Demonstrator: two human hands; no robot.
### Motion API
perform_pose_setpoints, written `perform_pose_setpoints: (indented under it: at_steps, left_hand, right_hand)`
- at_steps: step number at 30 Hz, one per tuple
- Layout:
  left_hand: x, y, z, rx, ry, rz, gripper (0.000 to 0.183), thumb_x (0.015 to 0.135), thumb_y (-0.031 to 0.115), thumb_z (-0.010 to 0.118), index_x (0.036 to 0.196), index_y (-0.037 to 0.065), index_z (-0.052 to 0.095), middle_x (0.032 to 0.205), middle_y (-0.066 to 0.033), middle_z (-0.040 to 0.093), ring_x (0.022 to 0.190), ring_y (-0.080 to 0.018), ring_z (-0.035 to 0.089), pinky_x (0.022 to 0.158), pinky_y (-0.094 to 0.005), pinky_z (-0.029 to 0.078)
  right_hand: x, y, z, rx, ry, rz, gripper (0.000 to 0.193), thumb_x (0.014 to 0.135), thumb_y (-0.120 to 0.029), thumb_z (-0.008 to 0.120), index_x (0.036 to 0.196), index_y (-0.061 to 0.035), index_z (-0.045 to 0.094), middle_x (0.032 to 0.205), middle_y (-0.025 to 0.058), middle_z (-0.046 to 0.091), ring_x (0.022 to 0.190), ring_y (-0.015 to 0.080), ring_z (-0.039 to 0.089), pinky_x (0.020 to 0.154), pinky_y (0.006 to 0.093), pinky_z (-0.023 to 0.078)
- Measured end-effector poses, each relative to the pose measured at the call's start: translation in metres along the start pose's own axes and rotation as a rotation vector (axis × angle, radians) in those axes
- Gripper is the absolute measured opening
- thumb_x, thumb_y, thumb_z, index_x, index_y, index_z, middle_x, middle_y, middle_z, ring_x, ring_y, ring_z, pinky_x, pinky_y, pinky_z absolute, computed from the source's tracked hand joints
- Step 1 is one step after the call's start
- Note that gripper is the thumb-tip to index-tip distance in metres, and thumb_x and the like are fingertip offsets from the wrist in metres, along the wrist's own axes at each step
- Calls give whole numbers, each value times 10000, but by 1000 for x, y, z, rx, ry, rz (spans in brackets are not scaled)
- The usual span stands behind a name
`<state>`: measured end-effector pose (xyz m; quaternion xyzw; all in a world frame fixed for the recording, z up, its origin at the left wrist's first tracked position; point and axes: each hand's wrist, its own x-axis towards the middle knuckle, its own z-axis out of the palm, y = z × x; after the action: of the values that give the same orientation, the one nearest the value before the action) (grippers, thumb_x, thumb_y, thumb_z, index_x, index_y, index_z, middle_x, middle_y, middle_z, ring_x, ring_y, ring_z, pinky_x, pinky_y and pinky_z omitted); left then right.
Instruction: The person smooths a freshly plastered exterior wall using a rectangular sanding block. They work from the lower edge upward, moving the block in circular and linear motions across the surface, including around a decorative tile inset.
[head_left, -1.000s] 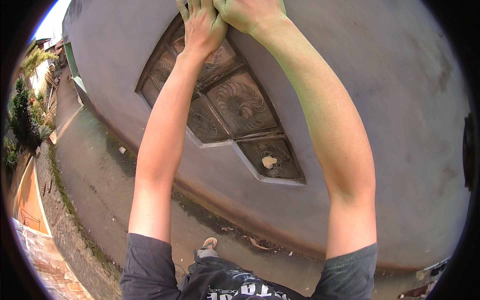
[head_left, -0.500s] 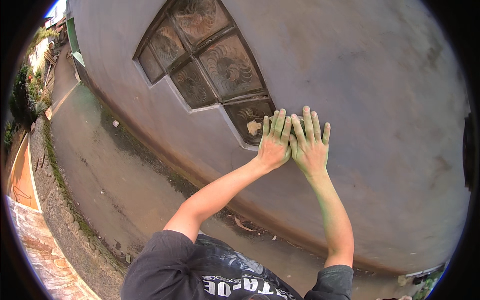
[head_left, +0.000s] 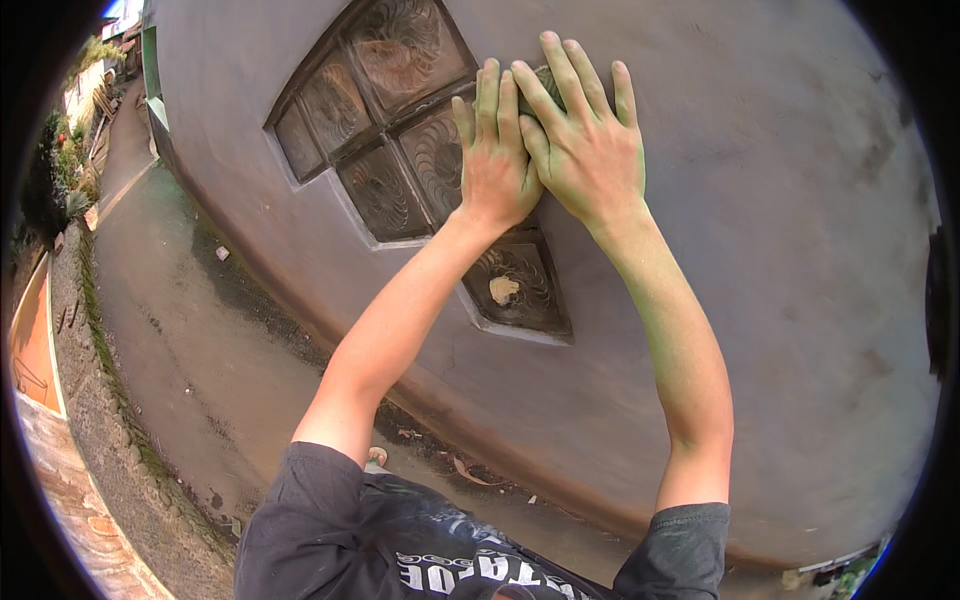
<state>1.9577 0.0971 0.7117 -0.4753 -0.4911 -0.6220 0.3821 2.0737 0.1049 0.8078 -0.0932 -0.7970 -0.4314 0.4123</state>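
My left hand lies flat with fingers stretched, over the right edge of the patterned glass panes set in the wall. My right hand is just to its right, fingers spread, against the grey wall; the two hands touch along the thumb side. Between and under the fingers shows a small dark green, textured thing; most of it is hidden, so I cannot tell its kind. Both hands rest over it without wrapping round it. Fingertips and forearms look greenish.
A pale yellowish patch marks the lowest pane. Below the wall runs a wet-looking concrete path, with a mossy strip along its far side. Plants and an orange panel stand at the left.
Both hands have moved up the wall together, from beside the lowest pane to the upper panes. The green thing has moved up with them, and the lowest pane is now uncovered.
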Motion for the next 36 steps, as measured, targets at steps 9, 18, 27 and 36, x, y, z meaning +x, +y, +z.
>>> perform_pose_setpoints:
  at_steps: [9,18,27,36]
  left_hand:
    - [106,-65,-17,151,-59,18,722,1096,346,393,1673,-2,131,1742,-223,148,1643,-357,55,1293,-604,70]
    - [-174,81,12,-47,-153,-91,861,1021,222,571,1669,-20,58,1719,-307,106,1616,-458,115,1270,-677,29]
    - [-215,119,18,-75,-194,-64,819,1048,214,521,1684,11,46,1735,-264,122,1621,-426,132,1267,-675,8]
    - [31,2,3,126,-43,8,800,1054,319,536,1656,-24,136,1719,-256,148,1628,-426,69,1215,-755,55]
  right_hand:
    - [117,0,30,1,94,1,511,1081,-341,420,1494,-73,556,1651,167,426,1570,284,335,1312,529,160]
    - [-169,-46,-38,-13,-267,202,488,1045,-346,535,1529,-289,560,1693,43,400,1574,218,337,1312,540,39]
    - [-227,-33,-61,-52,-292,189,498,1043,-367,554,1540,-324,551,1693,21,401,1575,193,332,1319,530,35]
    - [32,8,0,23,82,62,424,1038,-372,553,1435,-240,621,1632,41,460,1534,202,384,1290,527,225]
